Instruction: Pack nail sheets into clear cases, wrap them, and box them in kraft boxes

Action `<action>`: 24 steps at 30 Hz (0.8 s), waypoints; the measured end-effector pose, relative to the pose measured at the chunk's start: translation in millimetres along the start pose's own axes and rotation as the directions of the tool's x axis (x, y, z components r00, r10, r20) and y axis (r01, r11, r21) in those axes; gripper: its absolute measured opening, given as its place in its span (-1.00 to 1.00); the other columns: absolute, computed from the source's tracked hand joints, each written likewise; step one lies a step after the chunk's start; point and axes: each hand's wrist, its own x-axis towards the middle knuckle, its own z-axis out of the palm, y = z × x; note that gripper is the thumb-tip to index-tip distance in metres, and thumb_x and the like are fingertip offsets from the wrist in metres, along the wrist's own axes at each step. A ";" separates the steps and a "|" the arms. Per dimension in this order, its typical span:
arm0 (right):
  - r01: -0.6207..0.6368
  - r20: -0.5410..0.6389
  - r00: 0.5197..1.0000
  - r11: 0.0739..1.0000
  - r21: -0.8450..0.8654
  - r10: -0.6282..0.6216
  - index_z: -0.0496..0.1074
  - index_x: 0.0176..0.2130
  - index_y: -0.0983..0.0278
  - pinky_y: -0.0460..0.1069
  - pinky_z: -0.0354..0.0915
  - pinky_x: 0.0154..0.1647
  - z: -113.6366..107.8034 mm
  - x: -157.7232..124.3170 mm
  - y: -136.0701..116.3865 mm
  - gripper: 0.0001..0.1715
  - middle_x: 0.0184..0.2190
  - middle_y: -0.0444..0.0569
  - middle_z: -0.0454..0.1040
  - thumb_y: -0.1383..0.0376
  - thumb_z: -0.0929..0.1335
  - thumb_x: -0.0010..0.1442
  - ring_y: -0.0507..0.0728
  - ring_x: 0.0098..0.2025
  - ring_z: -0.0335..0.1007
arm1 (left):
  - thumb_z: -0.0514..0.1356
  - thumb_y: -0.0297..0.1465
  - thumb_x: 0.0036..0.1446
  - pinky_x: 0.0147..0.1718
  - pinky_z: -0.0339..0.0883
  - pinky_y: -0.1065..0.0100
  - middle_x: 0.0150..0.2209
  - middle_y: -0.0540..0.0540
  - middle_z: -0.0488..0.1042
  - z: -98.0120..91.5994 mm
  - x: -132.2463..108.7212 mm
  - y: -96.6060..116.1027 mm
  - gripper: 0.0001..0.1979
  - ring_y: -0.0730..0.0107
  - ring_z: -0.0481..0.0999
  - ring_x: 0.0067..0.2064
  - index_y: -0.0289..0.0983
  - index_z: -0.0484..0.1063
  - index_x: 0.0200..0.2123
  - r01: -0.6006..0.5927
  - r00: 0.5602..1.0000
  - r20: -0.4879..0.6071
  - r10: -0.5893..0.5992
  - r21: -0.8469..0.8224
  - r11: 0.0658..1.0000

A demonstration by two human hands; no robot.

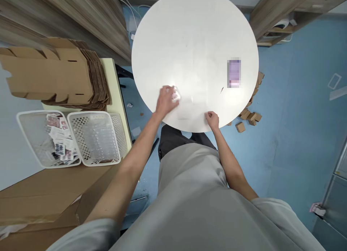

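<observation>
My left hand (pixel 165 102) is over the near left part of the round white table (pixel 195 37), its fingers curled around a small, shiny, whitish clear-plastic pack (pixel 176 94). Motion blur and the fingers hide part of that pack, so its exact kind does not show. My right hand (pixel 212 119) rests at the table's near edge, fingers closed in a pinch. Whether anything is between those fingertips cannot be made out.
A pixelated purple phone-shaped item (pixel 234 73) lies on the table's right side. At left, flattened cardboard boxes (pixel 54 75) are stacked beside a white basket of printed packets (pixel 73 160) and another of clear plastic trays (pixel 115 162). Small cardboard boxes (pixel 240 127) lie on the floor.
</observation>
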 end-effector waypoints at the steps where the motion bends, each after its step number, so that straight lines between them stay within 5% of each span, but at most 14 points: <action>1: -0.007 -0.008 1.000 1.000 -0.002 0.007 0.54 -0.16 0.23 0.13 0.44 0.10 2.7 -1.4 -0.5 -0.72 -0.07 0.14 0.72 0.08 0.38 0.34 0.27 -0.04 0.62 | 0.40 -0.35 0.20 0.34 0.45 -0.10 0.34 -0.27 0.40 12.1 -13.7 12.4 -0.31 -0.12 0.40 0.36 -0.12 0.37 0.38 -0.044 0.997 0.064 0.045 -0.017 0.999; 4: -0.008 -0.024 1.000 1.000 0.001 0.008 0.51 -0.23 0.21 0.11 0.43 0.06 9.4 -4.5 -1.0 -0.74 -0.12 0.10 0.71 0.09 0.35 0.33 0.26 -0.08 0.60 | 0.34 -0.42 0.21 0.38 0.42 -0.12 0.38 -0.38 0.38 43.0 -44.5 40.5 -0.27 -0.19 0.35 0.44 -0.25 0.33 0.44 -0.127 0.963 0.236 0.128 -0.016 0.992; 7: -0.004 -0.027 1.000 1.000 0.021 0.005 0.49 -0.26 0.20 0.08 0.42 0.00 12.8 -6.1 -0.1 -0.74 -0.15 0.09 0.70 0.09 0.33 0.34 0.24 -0.11 0.59 | 0.34 -0.46 0.21 0.38 0.43 -0.12 0.40 -0.43 0.39 59.2 -57.5 49.9 -0.26 -0.21 0.35 0.45 -0.33 0.33 0.45 -0.125 0.949 0.296 0.110 0.034 0.992; 16: 0.058 -0.018 0.998 0.998 -0.037 -0.059 0.51 -0.16 0.21 0.09 0.42 0.06 5.9 -13.5 1.4 -0.71 -0.04 0.13 0.70 0.11 0.29 0.44 0.27 -0.03 0.60 | 0.34 -0.41 0.22 0.38 0.36 -0.16 0.41 -0.41 0.41 68.9 -58.1 46.3 -0.31 -0.26 0.34 0.45 -0.32 0.40 0.42 -0.105 0.942 0.329 0.068 0.097 0.990; 24: 0.343 0.083 0.939 0.912 -0.223 -0.333 0.52 -0.07 0.22 0.10 0.41 0.03 -3.1 -34.9 -33.3 -0.70 0.02 0.11 0.62 0.14 0.26 0.56 0.25 -0.06 0.57 | 0.36 -0.40 0.20 0.42 0.25 -0.20 0.47 -0.37 0.37 73.5 -60.3 48.4 -0.27 -0.28 0.26 0.51 -0.23 0.39 0.44 -0.023 0.953 0.303 0.019 0.010 1.000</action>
